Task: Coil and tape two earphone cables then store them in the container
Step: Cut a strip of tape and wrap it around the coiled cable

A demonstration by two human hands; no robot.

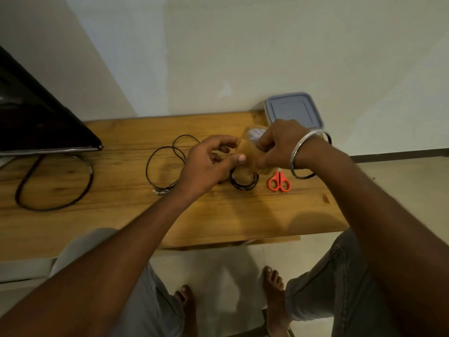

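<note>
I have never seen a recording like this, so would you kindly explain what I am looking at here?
There is no machine here. A person wears a camera on the head, so this single picture looks forward and down at their own two bare hands. The left hand pinches the free end of a tape strip, while the right hand holds the tape roll. Below them, on the wooden table, lie a coiled black cable, a loose cable to the left, orange scissors, and a lidded container at the back. A dark screen stands at the far left.
</note>
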